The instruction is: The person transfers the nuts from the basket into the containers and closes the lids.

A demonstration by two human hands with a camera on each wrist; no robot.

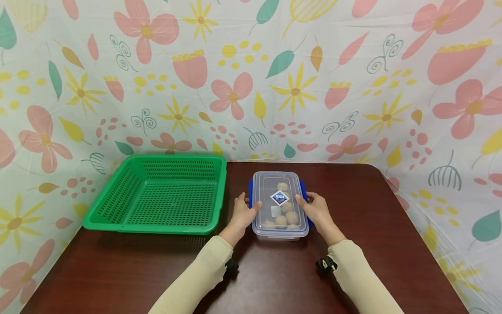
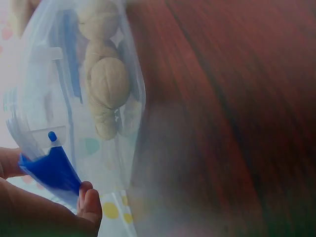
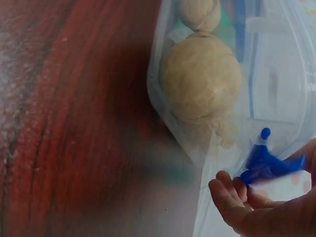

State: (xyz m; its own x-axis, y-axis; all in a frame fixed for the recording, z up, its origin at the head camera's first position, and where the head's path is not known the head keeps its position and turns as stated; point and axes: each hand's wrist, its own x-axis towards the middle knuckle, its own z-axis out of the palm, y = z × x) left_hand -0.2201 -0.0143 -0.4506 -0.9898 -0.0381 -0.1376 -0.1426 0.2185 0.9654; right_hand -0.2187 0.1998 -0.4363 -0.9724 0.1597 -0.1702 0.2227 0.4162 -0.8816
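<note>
A clear plastic food container with a lidded top and a diamond-shaped label stands on the table, its long sides facing my hands. Several walnuts show through it, gathered mostly toward its right and near side. My left hand grips the left side, thumb on the lid's edge and fingers at the blue latch. On the opposite side my right hand holds the container the same way, its fingers round the other blue latch. Both latches slant outward from the wall in the wrist views.
A green plastic basket with slotted walls stands left of the container, close to my left hand. The dark red-brown wooden table ends at a patterned cloth hanging behind it. Each wrist wears a black strap device.
</note>
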